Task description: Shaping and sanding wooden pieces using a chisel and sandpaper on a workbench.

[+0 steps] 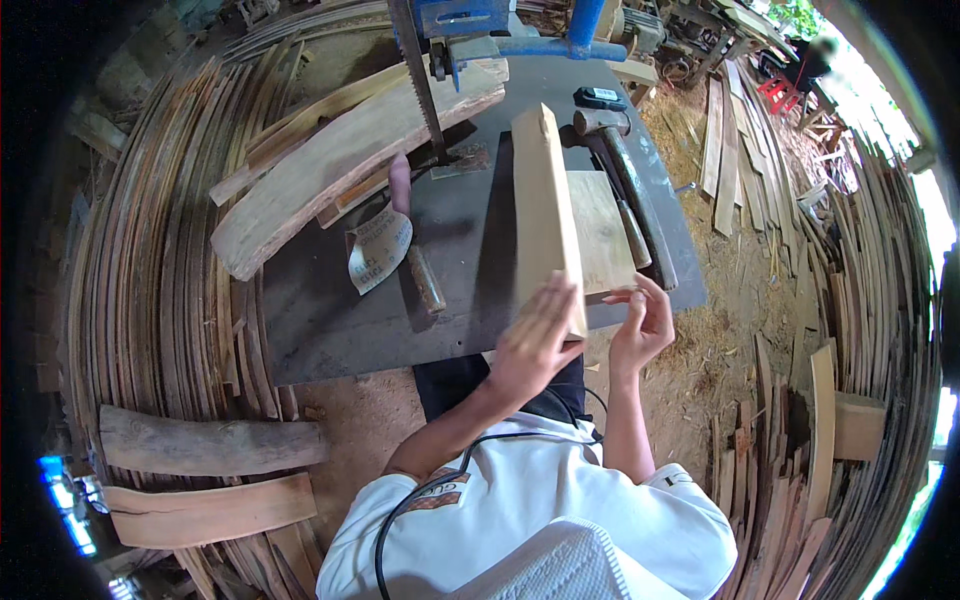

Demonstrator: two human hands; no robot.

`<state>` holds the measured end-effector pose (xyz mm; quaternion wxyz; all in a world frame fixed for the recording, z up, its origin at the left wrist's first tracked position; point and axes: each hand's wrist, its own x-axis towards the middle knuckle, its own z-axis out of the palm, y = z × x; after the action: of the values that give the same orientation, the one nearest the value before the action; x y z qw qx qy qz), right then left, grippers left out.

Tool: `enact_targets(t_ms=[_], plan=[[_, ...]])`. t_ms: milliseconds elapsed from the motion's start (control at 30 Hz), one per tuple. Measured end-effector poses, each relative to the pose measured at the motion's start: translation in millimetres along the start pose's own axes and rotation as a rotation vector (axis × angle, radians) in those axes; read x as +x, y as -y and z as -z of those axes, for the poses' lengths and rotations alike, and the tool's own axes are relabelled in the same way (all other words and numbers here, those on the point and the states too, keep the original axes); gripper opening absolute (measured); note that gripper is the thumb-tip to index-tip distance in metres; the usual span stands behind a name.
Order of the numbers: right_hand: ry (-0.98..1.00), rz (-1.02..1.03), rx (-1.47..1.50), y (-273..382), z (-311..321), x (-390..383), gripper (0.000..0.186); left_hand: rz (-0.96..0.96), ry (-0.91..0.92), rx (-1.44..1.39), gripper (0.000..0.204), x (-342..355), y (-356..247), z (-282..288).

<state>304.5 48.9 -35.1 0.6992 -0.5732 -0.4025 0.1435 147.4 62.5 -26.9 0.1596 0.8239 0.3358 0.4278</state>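
Note:
A thick, pale wooden beam (541, 210) stands on edge on the dark table and points away from me. My left hand (538, 333) grips its near end, fingers laid along the side and thumb underneath. Against its right side is a flatter pale wood block (600, 232). At that block's near right corner is my right hand (643, 322), its fingers curled and thumb and forefinger drawn together. Whatever they pinch, if anything, is too small to make out. A hammer (630, 175) lies right of the block, beside another long-handled tool partly hidden.
An upright saw blade (418, 85) on a blue machine (470, 18) rises at the table's far side. Left of it rests a big rough plank (350, 150). Sandpaper (380, 247) and a short wooden stick (426, 280) lie on the table (340, 335). Wood strips (190, 230) are stacked at left.

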Motion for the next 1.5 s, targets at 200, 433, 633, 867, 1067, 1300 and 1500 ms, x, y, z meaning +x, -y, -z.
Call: enact_targets(t_ms=[200,433,633,867,1067,1300,1500], plan=[[-0.173,0.142,0.006,4.2,23.6,29.4,0.022,-0.153,0.109,0.159,0.075,18.9,-9.0,-45.2],[-0.191,0.188,-0.049,-14.0,43.4,27.9,0.032,-0.211,0.151,0.199,0.054,12.2,-3.4,-66.3],[-0.167,0.094,-0.113,-15.9,37.0,17.4,0.030,-0.145,0.185,0.008,0.080,-2.2,-2.5,-71.0],[0.180,0.299,-0.282,18.2,6.7,10.7,0.019,-0.078,0.026,-0.130,0.072,-20.6,18.5,-11.5],[0.518,0.348,-0.632,34.2,-24.4,-12.2,0.035,0.201,-0.271,0.154,0.042,-49.3,63.0,68.8],[0.493,0.348,-0.703,10.4,-30.0,-10.1,0.034,0.293,-0.426,0.372,0.032,-74.9,106.4,111.3],[0.539,0.337,-0.776,8.5,-33.7,-19.4,0.057,0.291,-0.481,0.427,0.031,-82.6,114.9,106.5]])
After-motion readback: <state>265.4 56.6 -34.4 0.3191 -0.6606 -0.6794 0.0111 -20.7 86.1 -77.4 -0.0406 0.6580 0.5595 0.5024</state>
